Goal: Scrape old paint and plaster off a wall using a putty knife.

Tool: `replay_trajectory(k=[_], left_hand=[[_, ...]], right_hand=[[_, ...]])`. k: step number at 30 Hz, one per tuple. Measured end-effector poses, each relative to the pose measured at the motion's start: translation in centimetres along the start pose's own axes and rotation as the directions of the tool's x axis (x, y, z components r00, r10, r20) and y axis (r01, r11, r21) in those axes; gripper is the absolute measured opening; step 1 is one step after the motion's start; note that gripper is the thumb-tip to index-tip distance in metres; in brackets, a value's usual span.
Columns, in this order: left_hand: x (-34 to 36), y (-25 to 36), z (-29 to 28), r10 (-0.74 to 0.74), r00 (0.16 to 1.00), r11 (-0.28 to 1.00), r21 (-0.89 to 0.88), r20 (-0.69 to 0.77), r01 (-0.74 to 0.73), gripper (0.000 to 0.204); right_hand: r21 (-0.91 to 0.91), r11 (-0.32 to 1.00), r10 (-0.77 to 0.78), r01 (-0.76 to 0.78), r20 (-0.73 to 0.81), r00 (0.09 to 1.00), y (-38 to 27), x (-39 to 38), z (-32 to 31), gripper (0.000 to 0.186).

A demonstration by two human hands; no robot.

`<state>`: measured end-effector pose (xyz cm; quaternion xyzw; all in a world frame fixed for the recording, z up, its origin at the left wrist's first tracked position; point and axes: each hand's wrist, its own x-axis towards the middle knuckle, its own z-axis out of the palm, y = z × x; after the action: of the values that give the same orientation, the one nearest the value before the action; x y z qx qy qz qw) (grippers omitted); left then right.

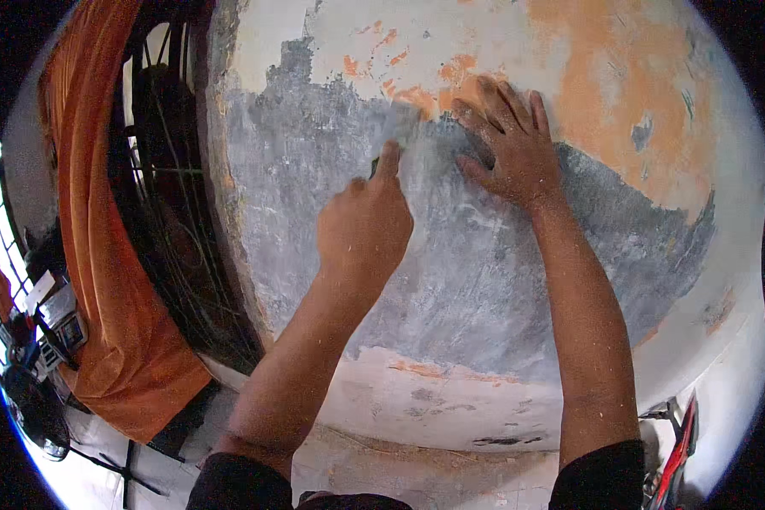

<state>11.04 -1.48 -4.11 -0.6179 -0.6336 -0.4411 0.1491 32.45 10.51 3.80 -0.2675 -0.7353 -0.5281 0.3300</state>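
Note:
My left hand (365, 217) is closed round the mostly hidden handle of a scraper (406, 126), its index finger stretched along the tool. The scraper's blade, blurred and pale, lies against the wall (450, 272) where the bare grey area meets white and orange paint. To the right, my right hand (514, 149) rests on the wall with its fingers spread, holding nothing. Its fingertips lie on the orange paint (463, 76), while the thumb is over the grey surface.
An orange curtain (110, 280) hangs at the left beside a dark opening with bars (174, 170). A black pedestal fan (38, 416) stands at the lower left. Something red and black (680, 450) leans at the lower right. Below the wall runs a dusty floor (416, 476).

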Motion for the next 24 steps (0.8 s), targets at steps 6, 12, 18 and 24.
replay_trajectory(k=[6,12,18,24], left_hand=[[0.1,-0.4,0.9,-0.037,0.998,0.997,0.075,0.051,0.033,0.048],[-1.1,0.0,0.8,-0.058,0.994,0.987,0.155,0.088,0.044,0.055],[-0.7,-1.3,1.6,-0.055,0.994,0.977,0.209,0.093,0.035,0.063],[0.7,-0.3,0.5,0.006,0.997,0.973,0.232,0.079,-0.024,0.064]], right_hand=[[-0.012,1.000,0.009,-0.009,0.008,1.000,0.2,0.0,0.3,0.077],[0.017,1.000,0.004,-0.004,-0.016,1.000,0.3,-0.4,0.6,0.074],[-0.017,1.000,0.026,-0.026,0.011,1.000,0.0,-0.1,0.1,0.070],[-0.020,1.000,0.015,-0.015,-0.006,1.000,0.1,-0.1,0.3,0.068]])
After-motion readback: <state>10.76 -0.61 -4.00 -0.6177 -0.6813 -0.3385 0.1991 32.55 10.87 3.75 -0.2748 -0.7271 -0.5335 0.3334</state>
